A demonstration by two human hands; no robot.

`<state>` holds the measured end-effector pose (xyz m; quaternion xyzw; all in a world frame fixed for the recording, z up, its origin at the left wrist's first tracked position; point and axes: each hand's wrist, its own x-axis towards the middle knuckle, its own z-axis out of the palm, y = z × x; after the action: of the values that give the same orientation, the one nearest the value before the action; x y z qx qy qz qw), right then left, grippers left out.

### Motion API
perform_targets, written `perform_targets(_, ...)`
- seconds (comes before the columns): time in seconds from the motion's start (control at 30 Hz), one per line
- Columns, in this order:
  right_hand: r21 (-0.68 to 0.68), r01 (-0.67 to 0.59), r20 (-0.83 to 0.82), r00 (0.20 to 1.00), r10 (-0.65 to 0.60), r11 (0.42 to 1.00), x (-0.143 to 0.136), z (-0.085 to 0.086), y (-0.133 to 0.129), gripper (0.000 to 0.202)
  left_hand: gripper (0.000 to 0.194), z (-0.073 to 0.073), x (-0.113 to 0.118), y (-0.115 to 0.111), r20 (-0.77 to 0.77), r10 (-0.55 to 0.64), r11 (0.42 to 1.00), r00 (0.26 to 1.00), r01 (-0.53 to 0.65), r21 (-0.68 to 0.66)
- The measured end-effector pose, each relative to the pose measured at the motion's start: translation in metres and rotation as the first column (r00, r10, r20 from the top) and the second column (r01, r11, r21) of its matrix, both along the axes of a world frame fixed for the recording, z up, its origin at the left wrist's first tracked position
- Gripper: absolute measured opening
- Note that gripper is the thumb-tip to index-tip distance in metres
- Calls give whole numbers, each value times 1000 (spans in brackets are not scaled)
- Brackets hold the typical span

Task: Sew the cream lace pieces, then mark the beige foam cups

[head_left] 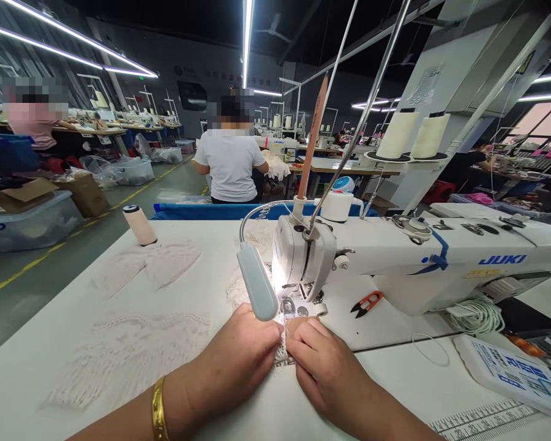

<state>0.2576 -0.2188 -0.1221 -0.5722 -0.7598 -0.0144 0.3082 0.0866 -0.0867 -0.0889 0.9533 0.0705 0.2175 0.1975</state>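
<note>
The left hand (252,337) is pinching the near part of a strip of white lace (281,354) between thumb and curled fingers, while the right hand (324,361) is pressing its bent fingers together on the lace's other side. Both are gripping just in front of the needle area of one sewing machine (298,251), probably to hold the strip flat and straight there. One grey lamp (257,282) is hanging just above the left hand, seemingly angled to light that spot. Beyond and right of the right hand, one pair of red snips (367,304) is lying on the machine bed, likely for easy reach. Left of the left hand, two pale pieces, one fringed (133,349) and one two-lobed (147,263), are lying spread on the surface (32,367), perhaps to avoid creasing; one thread cone (140,225) is standing beyond them.
</note>
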Motion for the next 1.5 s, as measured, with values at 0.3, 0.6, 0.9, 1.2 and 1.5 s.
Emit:
perform_targets(0.3,-3,-19,2,1000,19,1000,1,0,-3,28,27,-12,-1,6,29,-49,995,998,47,83)
perform_targets(0.6,4,17,27,999,-17,1000,2,-3,-1,28,29,-4,0,6,58,-35,995,998,29,96)
perform_targets(0.9,10,-10,13,1000,10,1000,4,0,-2,32,27,-7,0,11,51,1,991,999,-8,136)
perform_targets(1.2,-10,-30,19,999,30,1000,4,1,-4,32,26,-3,-4,5,47,-82,991,996,76,113)
perform_targets(1.5,10,21,37,999,-21,1000,3,-1,-1,30,30,-4,1,9,72,-33,989,997,22,144)
